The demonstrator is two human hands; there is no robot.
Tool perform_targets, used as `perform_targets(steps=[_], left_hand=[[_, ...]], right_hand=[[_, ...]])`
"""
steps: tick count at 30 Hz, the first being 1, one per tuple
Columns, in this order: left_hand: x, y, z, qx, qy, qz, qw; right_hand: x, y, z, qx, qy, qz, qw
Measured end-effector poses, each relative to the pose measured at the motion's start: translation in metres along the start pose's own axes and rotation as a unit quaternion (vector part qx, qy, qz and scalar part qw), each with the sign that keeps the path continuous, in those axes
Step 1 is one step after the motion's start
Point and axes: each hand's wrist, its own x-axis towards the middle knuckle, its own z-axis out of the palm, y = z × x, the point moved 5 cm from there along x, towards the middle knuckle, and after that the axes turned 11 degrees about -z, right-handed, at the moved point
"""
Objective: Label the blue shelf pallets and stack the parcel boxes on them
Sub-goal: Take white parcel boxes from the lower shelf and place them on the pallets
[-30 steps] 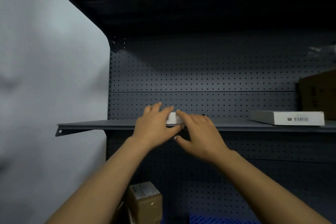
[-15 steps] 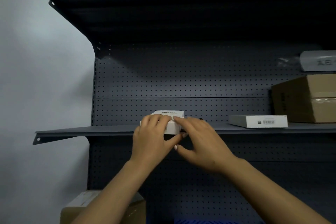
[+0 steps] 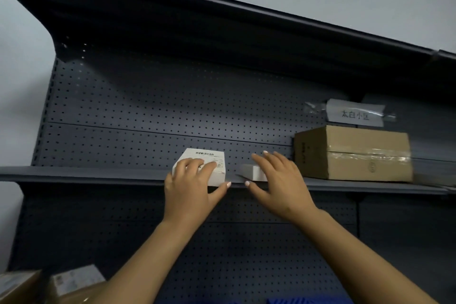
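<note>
The left hand (image 3: 191, 185) is gripping a small white parcel box (image 3: 214, 168), its fingers lying curled over the box's labelled top and its thumb reaching under the front face, so the box is sitting at the front edge of the dark grey shelf (image 3: 86, 173), roughly midway along it. The right hand (image 3: 278, 184) is hovering just beside it to the right, holding nothing, with fingers spread and nearly straight; it is partly covering a flat white box (image 3: 255, 172) lying on the same shelf near the front edge. Further right along the shelf a brown cardboard box (image 3: 352, 154) sealed with clear tape is resting close to the perforated back panel (image 3: 148, 116). Above that box a grey paper label (image 3: 355, 113) with dark characters is hanging taped to the panel. At the lower left corner of the view more cardboard boxes (image 3: 71, 284) are showing, blurred, and a strip of blue pallet (image 3: 308, 300) is peeking in at the bottom edge.
</note>
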Motion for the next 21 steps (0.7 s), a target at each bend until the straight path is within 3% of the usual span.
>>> perform_targets(steps=[5,12,21], left_hand=[[-0.003,0.002,0.005,0.017,0.032,0.001,0.999],[-0.006,0.001,0.002,0.007,0.033,0.000,0.999],[-0.040,-0.004,-0.040,-0.017,0.077,0.032,0.996]], right_hand=[[0.009,0.029,0.017,0.038,-0.053,0.077,0.995],[0.007,0.023,0.019,0.037,0.005,0.113,0.993],[-0.048,0.002,0.015,0.074,0.095,0.045,0.992]])
